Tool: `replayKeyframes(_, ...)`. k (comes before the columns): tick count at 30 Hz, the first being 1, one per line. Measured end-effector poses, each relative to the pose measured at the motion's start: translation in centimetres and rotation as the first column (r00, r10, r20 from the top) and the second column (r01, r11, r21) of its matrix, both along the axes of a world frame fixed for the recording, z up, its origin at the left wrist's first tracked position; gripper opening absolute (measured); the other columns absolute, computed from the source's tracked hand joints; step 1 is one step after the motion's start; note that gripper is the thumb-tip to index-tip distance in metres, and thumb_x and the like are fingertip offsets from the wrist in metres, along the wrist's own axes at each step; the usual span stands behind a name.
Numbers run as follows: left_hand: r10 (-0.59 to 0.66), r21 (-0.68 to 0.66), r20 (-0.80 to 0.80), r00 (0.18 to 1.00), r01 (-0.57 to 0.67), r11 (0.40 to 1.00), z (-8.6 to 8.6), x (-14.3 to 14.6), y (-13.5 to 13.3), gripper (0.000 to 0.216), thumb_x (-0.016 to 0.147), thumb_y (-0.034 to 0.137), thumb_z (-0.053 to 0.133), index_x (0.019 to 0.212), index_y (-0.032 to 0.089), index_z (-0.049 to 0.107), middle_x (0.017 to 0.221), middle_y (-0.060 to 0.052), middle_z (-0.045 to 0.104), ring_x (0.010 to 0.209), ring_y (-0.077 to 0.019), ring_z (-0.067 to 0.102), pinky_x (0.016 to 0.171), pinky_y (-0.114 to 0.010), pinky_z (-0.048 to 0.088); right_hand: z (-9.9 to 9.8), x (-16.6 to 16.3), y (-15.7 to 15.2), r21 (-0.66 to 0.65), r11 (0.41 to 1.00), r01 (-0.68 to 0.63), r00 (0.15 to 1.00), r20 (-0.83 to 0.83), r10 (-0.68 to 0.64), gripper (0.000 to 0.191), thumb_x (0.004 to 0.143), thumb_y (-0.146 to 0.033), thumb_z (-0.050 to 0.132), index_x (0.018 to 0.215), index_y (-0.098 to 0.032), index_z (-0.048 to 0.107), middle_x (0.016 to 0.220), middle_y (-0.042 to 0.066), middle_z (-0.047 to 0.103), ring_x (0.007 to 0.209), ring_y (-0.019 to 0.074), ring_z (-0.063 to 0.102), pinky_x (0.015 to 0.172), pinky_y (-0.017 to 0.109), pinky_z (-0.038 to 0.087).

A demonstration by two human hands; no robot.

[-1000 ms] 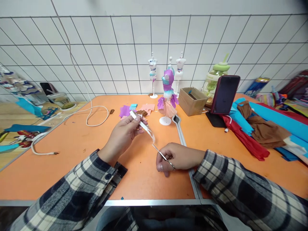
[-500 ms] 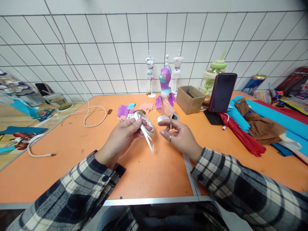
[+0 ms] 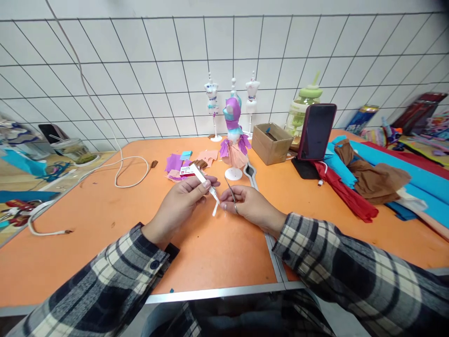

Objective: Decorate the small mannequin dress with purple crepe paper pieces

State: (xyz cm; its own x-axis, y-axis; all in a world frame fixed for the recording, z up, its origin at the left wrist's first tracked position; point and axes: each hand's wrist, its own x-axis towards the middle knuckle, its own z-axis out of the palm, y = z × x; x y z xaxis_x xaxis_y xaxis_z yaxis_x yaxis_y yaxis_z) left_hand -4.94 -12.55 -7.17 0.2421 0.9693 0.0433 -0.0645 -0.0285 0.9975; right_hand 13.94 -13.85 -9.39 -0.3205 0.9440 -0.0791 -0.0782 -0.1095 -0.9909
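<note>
My left hand (image 3: 187, 199) is closed around a roll of white tape (image 3: 198, 174), turned nearly edge-on. A loose strip (image 3: 214, 206) hangs from the roll toward my right hand (image 3: 249, 206). That hand is closed, its fingertips at the strip; whether they pinch it I cannot tell. A thin metal tool (image 3: 230, 188) lies along its fingers, its kind unclear. Just beyond stands a small dress form (image 3: 233, 114) in purple and blue cloth with a peach skirt (image 3: 234, 154), on a white round base (image 3: 233, 174).
Paper and cloth scraps (image 3: 173, 163) lie beyond my left hand. Two more dress forms (image 3: 212, 96) stand by the tiled wall. To the right are a cardboard box (image 3: 271, 147), a phone on a stand (image 3: 317, 133) and coloured cloth (image 3: 372, 173). A white cable (image 3: 131, 180) loops at left.
My right hand has moved in to the tape strip, its fingers closing. My left hand has turned the roll from a visible ring to nearly edge-on. The whole view has shifted slightly.
</note>
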Motion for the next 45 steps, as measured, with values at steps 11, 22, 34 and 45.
replayKeyframes(11, -0.054, 0.029, -0.054, 0.997, 0.056, 0.998, -1.1, 0.2, 0.2, 0.041, 0.086, 0.051, 0.068, 0.112, 0.020, 0.075, 0.070, 0.002, 0.056, 0.065, -0.0113, 0.047, 0.066, -0.026, 0.042, 0.1, 0.7, 0.0, -0.238, 0.964, -0.115, 0.992, -0.086, 0.097, 0.019, 0.082, -0.033, 0.072, 0.081, -0.015, 0.067, 0.060, 0.000, 0.066, 0.055, 0.0107, 0.061, 0.057, 0.021, 0.044)
replayKeyframes(22, 0.036, 0.008, -0.207, 0.978, -0.035, 0.999, -0.5, 0.5, -0.1, 0.044, 0.085, 0.058, 0.065, 0.108, 0.021, 0.068, 0.092, -0.004, 0.071, 0.083, -0.0201, 0.069, 0.074, -0.034, 0.053, 0.8, 0.2, -0.4, -0.085, 0.994, -0.065, 0.978, 0.195, 0.080, 0.014, 0.083, -0.022, 0.074, 0.082, -0.015, 0.061, 0.058, -0.002, 0.068, 0.043, 0.0057, 0.052, 0.044, 0.016, 0.039)
replayKeyframes(34, -0.129, -0.188, -0.025, 0.991, 0.122, 0.974, -0.6, 0.4, 0.3, 0.080, 0.061, 0.025, 0.090, 0.129, 0.018, 0.049, 0.079, -0.002, 0.074, 0.075, -0.0189, 0.072, 0.076, -0.034, 0.057, 0.6, 0.5, -0.2, 0.013, 0.999, -0.046, 0.930, 0.366, 0.038, 0.009, 0.084, -0.023, 0.069, 0.085, -0.016, 0.063, 0.056, -0.003, 0.065, 0.043, 0.0064, 0.048, 0.044, 0.018, 0.035)
replayKeyframes(45, -0.191, -0.175, 0.069, 0.979, 0.200, 0.964, 0.5, 0.5, -0.8, 0.095, 0.068, 0.016, 0.083, 0.151, 0.027, 0.038, 0.074, 0.004, 0.067, 0.070, -0.0132, 0.067, 0.071, -0.027, 0.054, 1.4, 2.0, 0.4, 0.251, 0.959, 0.135, 0.889, 0.397, -0.229, 0.035, 0.079, -0.030, 0.072, 0.111, -0.018, 0.067, 0.068, 0.001, 0.067, 0.064, 0.0152, 0.063, 0.059, 0.025, 0.044)
